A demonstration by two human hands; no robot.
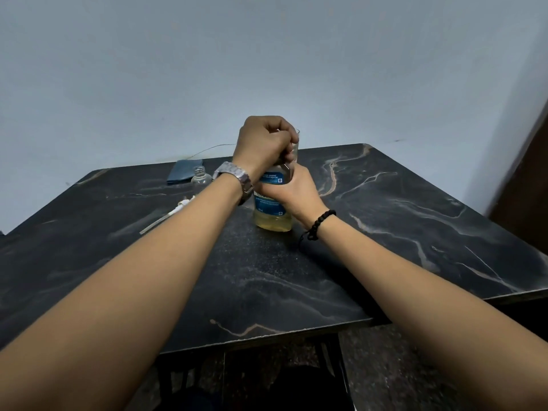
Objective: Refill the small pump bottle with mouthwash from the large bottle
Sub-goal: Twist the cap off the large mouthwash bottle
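One large clear plastic mouthwash bottle [274, 216] with a blue label stands upright near the middle of the black marbled table [385, 221], a shallow layer of yellow liquid in its base. The right hand [292, 189] wraps its grip round the bottle's body; the left hand [265, 142] closes its grip over the top. One small clear pump bottle [201, 178] stands uncapped to the left, seemingly empty, its white pump head [172, 213] lying on the table nearby. A folded blue cloth [184, 171] lies behind.

Head-worn view, forward and down over the table [385, 232], close.
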